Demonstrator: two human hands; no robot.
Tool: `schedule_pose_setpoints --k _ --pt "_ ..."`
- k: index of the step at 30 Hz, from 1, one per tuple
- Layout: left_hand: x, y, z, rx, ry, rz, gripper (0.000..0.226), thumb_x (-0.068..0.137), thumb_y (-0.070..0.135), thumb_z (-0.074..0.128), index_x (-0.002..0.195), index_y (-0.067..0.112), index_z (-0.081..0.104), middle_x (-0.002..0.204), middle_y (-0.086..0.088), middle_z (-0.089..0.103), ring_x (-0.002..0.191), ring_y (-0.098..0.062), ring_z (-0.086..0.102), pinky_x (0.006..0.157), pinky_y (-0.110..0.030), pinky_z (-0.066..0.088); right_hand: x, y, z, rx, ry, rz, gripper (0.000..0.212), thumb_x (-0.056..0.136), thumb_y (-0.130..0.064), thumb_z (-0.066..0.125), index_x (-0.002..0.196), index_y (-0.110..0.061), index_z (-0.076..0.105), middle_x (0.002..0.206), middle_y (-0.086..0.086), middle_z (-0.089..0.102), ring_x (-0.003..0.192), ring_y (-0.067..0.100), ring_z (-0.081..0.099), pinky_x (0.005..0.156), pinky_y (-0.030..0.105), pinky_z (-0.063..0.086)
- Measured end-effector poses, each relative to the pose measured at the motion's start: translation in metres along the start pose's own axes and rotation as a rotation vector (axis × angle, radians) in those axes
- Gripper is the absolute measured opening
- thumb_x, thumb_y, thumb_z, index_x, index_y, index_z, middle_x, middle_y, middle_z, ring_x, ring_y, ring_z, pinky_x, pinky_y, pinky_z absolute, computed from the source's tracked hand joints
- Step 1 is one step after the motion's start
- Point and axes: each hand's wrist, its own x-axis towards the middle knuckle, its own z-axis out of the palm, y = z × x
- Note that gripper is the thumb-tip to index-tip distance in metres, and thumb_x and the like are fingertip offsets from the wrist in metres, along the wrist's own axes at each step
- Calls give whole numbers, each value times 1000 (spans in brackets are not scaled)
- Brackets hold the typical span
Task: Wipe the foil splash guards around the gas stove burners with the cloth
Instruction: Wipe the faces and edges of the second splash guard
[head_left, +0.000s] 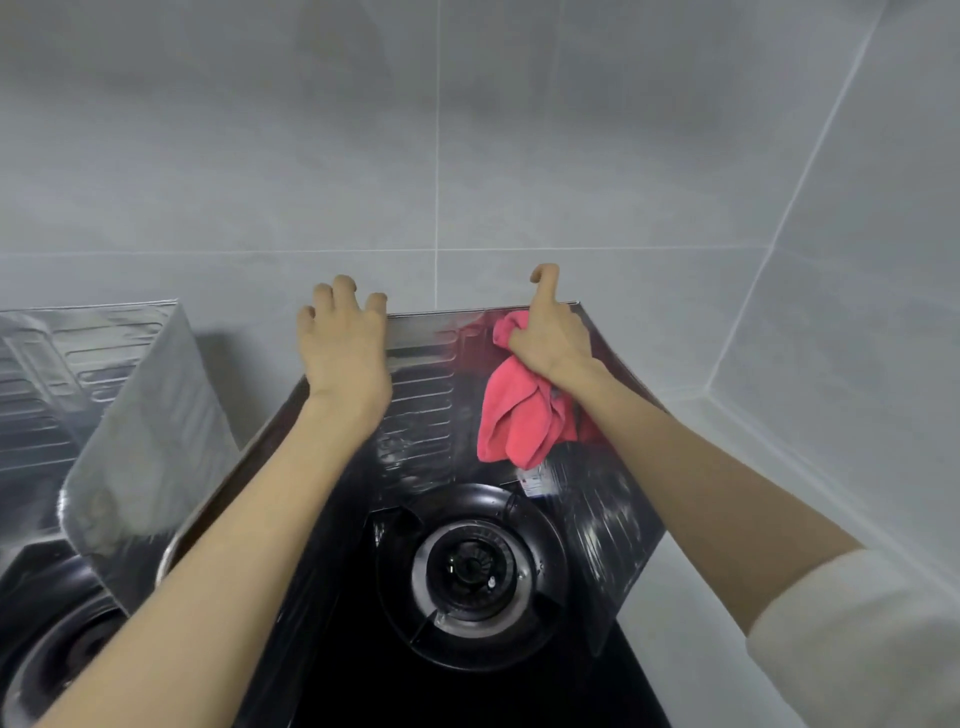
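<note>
Black stovetop (343, 680), left burner (54, 657) half behind forearm (234, 545)

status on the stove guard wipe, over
Left hand holds the right foil guard at its top edge. Right hand grips the pink cloth against the guard's back panel. Nothing blocks the cloth.

Single head-worn wide-angle camera, looked forward and steeply down, sat close above the right-hand burner (472, 569), grey tiled wall (571, 130) filled the upper half, stove top (467, 696) ran off the lower edge
</note>
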Motion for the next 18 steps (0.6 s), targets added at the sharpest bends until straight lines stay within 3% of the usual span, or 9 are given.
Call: schedule_pose_setpoints --k 2,4,6,9,11,14,18 --pt "-8 8 2 -150 158 100 62 69 -15 55 128 5 53 135 -21 42 125 -38 37 96 -42 34 -3 -4 -9 125 21 31 52 82 -23 60 116 -10 23 82 9 59 73 33 56 65 33 38" --pt "-18 20 4 -338 233 165 57 70 -16 54 123 4 58 127 -20 49 118 -37 44 90 -45 44 -8 -10 -21 272 19 96 51 81 -22 63 109 -10 21 88 5 57 80 31 55 68 32 37" --pt "-26 35 12 -645 105 109 51 80 -3 56 130 10 52 128 -15 48 120 -31 43 97 -40 42 -12 -15 -29 404 0 195 49 83 -17 61 111 -7 23 97 4 51 91 28 53 74 32 40" --pt "-36 53 18 -1118 -272 -57 71 82 25 64 145 18 32 143 -9 40 132 -24 40 111 -39 33 -17 -20 -37 593 -25 331 47 81 -10 59 113 -7 25 113 8 42 105 24 49 88 33 45" --pt "-42 63 14 -1314 -448 -85 84 85 25 68 150 22 16 146 2 36 132 -14 41 104 -24 37 -19 -22 -42 744 -27 389 41 79 -6 60 105 -9 28 108 6 42 97 20 50 78 30 45" --pt "-46 75 10 -1509 -463 -45 88 87 12 65 151 23 5 138 10 37 122 -4 45 85 -3 42 -24 -24 -49 843 -56 421 29 76 -7 66 92 -10 42 94 5 49 83 15 53 66 27 47" --pt "-45 81 9 -1523 -383 -94 60 93 1 54 145 19 30 143 2 41 124 -9 46 86 -4 44 -29 -20 -58 839 -215 390 36 75 -29 73 102 -11 59 111 11 64 96 20 65 73 31 55"
